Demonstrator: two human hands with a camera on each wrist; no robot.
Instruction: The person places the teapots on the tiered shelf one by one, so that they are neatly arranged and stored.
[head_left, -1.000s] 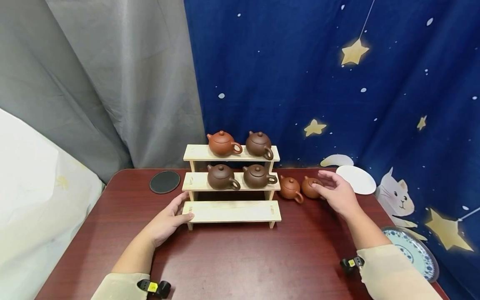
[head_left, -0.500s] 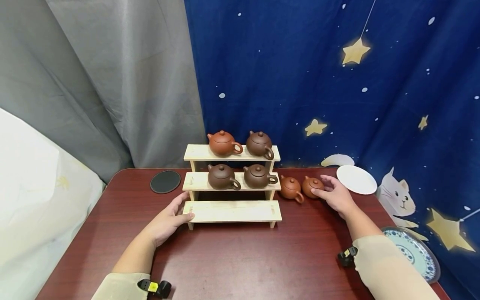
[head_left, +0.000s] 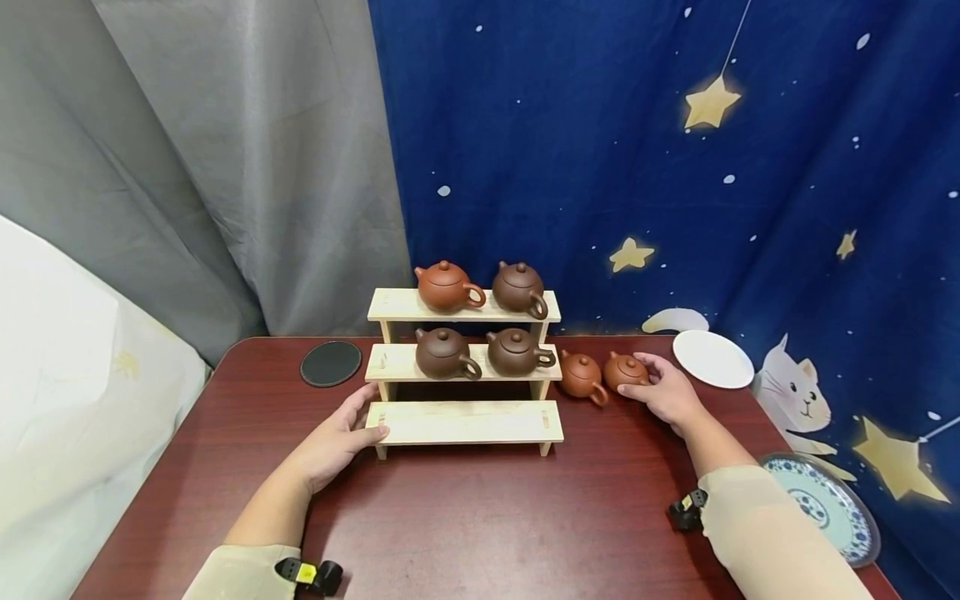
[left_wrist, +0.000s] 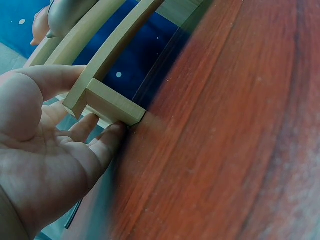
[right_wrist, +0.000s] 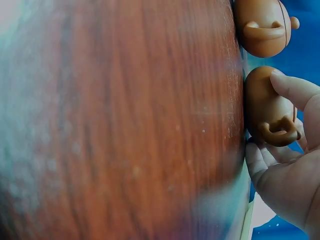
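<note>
Soft glare on the glossy tabletop

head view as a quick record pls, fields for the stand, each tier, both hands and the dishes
stand: three-tier wooden stand
top tier: red teapot, then dark teapot on its right
middle tier: two dark brown teapots
right of stand: two orange-brown teapots
left hand: grips the lowest tier's left end
right hand: holds the outer orange-brown teapot
dishes: white plate and blue-patterned plate, far right
</note>
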